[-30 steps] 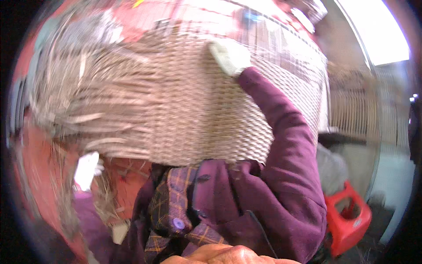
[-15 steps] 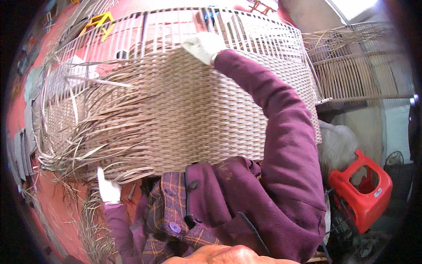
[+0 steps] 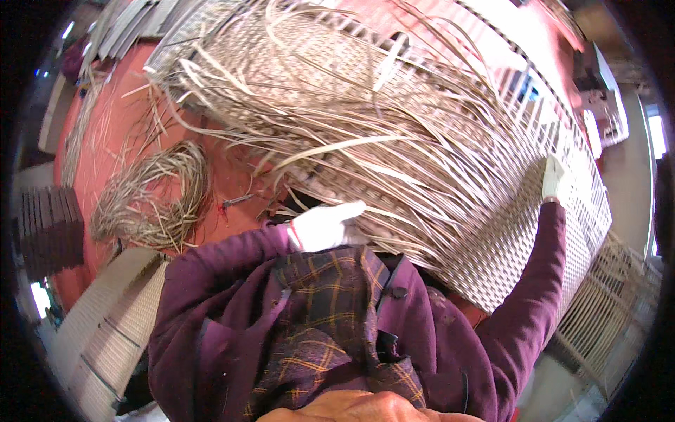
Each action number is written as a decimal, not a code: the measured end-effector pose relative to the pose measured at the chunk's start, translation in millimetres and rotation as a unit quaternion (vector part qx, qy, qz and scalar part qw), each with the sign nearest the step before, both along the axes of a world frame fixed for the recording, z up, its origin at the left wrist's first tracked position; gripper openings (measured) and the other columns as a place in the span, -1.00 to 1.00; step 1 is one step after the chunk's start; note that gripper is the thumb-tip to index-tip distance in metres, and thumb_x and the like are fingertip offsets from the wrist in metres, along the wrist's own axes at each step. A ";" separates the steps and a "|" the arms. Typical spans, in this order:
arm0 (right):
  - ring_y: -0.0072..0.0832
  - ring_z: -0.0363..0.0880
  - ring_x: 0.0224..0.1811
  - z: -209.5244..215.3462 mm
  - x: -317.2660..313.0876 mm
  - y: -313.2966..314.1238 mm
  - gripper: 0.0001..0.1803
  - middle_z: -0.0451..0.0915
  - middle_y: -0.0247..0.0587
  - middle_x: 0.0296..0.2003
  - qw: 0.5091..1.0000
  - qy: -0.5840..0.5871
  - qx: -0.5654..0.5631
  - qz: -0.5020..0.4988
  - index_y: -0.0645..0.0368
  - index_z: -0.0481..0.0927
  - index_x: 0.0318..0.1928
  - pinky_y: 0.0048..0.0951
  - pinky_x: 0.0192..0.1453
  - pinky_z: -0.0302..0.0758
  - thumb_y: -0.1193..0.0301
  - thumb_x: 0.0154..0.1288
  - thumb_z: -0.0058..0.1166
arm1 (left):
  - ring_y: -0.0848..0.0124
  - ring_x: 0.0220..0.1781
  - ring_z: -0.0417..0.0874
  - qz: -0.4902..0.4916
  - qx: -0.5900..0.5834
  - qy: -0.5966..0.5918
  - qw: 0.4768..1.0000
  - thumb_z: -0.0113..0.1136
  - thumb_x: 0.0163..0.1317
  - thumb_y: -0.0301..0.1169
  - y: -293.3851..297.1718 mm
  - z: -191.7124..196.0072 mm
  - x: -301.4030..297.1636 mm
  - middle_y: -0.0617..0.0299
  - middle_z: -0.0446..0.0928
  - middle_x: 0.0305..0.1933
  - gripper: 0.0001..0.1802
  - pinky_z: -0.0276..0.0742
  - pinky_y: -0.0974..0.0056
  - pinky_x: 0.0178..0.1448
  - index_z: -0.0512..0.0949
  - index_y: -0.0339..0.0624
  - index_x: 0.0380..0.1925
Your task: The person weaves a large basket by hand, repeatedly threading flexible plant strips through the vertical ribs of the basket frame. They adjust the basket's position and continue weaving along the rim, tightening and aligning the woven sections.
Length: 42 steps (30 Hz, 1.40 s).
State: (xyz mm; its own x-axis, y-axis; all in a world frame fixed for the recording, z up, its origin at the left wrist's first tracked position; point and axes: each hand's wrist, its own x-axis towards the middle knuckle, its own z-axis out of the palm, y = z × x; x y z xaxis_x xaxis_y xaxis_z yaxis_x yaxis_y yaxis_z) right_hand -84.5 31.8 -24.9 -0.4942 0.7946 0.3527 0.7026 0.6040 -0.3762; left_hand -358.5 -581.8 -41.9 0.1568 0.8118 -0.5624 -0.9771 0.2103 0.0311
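Note:
A large panel of woven brown wicker (image 3: 485, 264) lies in front of me, with bare pale frame bars along its far side. Many long loose weaving strands (image 3: 394, 151) fan out from the weave toward the left. My left hand (image 3: 323, 226), in a white glove, is beside the near ends of these strands, fingers stretched to the right; nothing shows clearly in it. On the finished weave at the right, my white-gloved right hand (image 3: 554, 178) lies with its fingers extended toward the far side. Slight blur hides the detail of those fingers.
A coil of loose strands (image 3: 151, 197) lies on the red floor at the left, near a small tool (image 3: 235, 202). Dark stacked slats (image 3: 49, 228) stand at the far left, a woven piece (image 3: 112, 330) below them. Another barred frame (image 3: 608, 295) is at the lower right.
My view has swung left, bringing the strand coil more fully in. My right hand has left the frame bars and is now on the weave. The left hand now points right.

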 end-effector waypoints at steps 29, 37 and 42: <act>-0.08 0.68 0.09 -15.3 -19.7 -80.5 -0.64 0.73 -0.14 0.08 0.948 -0.141 0.261 -0.111 -0.03 0.74 0.18 0.03 0.26 0.52 0.09 0.60 0.15 | -0.07 0.58 0.44 0.086 0.040 0.073 0.993 0.08 0.72 -0.05 -28.5 25.2 -29.9 -0.12 0.43 0.58 -0.37 0.30 -0.18 0.68 0.33 -0.26 0.54; 0.04 0.71 0.02 -17.7 -15.5 -84.0 -0.57 0.78 0.04 -0.01 0.958 -0.136 0.237 -0.085 0.11 0.74 0.22 0.06 0.15 0.59 0.10 0.58 0.17 | -0.04 0.36 0.62 0.040 0.143 0.004 0.989 0.00 0.74 -0.08 -50.2 -6.6 -34.8 -0.08 0.61 0.37 -0.57 0.54 -0.17 0.50 0.55 -0.11 0.32; 0.03 0.73 0.11 -11.4 -14.8 -118.7 -0.56 0.79 0.10 0.04 0.958 -0.072 0.275 -0.021 0.18 0.74 0.23 -0.02 0.25 0.62 0.15 0.55 0.23 | -0.12 0.51 0.55 0.042 0.110 0.116 0.986 -0.13 0.77 -0.24 -63.3 -4.8 -34.8 -0.15 0.53 0.48 -0.54 0.46 -0.18 0.60 0.43 -0.31 0.43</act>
State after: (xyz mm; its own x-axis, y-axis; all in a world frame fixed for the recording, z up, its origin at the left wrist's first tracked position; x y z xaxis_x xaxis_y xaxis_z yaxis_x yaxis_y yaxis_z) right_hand -99.4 -86.9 -36.2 -0.5410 0.5278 0.6548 0.7512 0.6533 0.0942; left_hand -393.3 -645.1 -46.7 -0.0285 0.9228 -0.3843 -0.9522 0.0919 0.2912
